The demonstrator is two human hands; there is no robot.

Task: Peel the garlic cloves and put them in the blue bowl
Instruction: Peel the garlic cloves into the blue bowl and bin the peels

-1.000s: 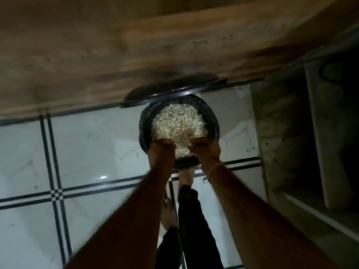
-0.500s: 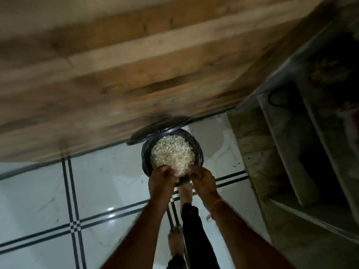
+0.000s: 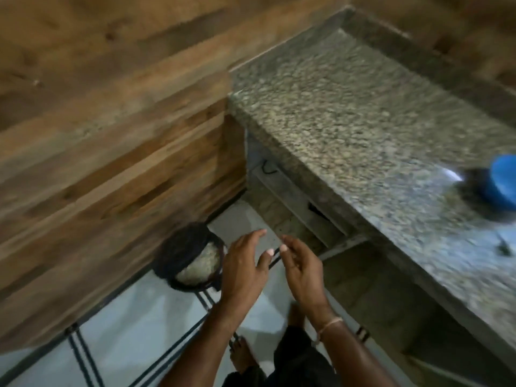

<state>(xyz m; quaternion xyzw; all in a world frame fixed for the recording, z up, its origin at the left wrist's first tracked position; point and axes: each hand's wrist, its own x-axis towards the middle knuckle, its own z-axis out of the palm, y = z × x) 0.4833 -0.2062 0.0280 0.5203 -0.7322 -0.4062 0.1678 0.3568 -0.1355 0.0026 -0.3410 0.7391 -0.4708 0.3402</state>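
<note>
"Hands first. What are the left hand [image 3: 243, 263] and the right hand [image 3: 300, 263] doing?"

"Both are up in the air, close together but not touching. The fingers are loose and spread out. They hold nothing."

"Where are they?"

"Over the floor [image 3: 134, 317], just beside a black bin [image 3: 178, 247]. The bin stands on the floor by the wooden wall [image 3: 111, 135]. It has pale bits [image 3: 201, 263] inside. I think they are garlic skins, but the picture is too blurry to be sure."

"Where is the blue bowl [image 3: 502, 182]?"

"Up on the stone surface [image 3: 349, 121], far over on the right. It is well apart from both hands. Only part of it shows, so I cannot see what is inside."

"Do you see any garlic cloves?"

"No, none. They could be out of view."

"So which step is this?"

"I think it is a tidy-up moment. The skins seem to be in the bin, and the hands are free."

"What comes next?"

"If more cloves need peeling, the person has to turn to the right, toward the surface and the bowl. The hands must reach up there, find a clove, and pinch its skin off. Then the clean clove goes into the bowl."

"Anything to watch out for?"

"Something dark and something shiny lie by the bowl. I cannot tell what they are, so reach with care."
</note>
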